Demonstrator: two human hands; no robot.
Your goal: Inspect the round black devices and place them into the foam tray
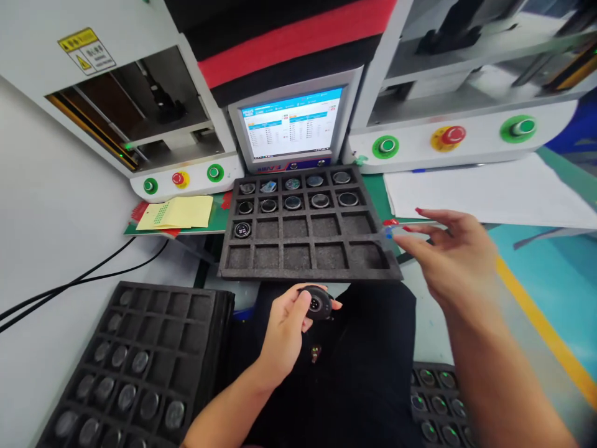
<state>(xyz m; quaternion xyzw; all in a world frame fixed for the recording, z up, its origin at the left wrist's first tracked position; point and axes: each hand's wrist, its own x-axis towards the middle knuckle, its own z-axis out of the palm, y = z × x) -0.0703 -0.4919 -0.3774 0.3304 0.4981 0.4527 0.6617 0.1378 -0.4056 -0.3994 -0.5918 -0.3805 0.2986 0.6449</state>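
My left hand (286, 330) holds a small round black part (317, 303) with a metal centre, just above my lap. My right hand (448, 255) is raised to the right of the black foam tray (308, 256); between thumb and fingertips it pinches a small clear, bluish sliver (387, 233), blurred by motion. The tray lies in front of me with several round parts in its two far rows and one in the third row at left (242, 230); its near cells are bare.
A monitor (293, 124) stands behind the tray between two white machines with green and red buttons. A foam tray of round parts (130, 367) sits at lower left, another (438, 404) at lower right. Yellow notes (177, 213) and white paper (489, 190) lie on the bench.
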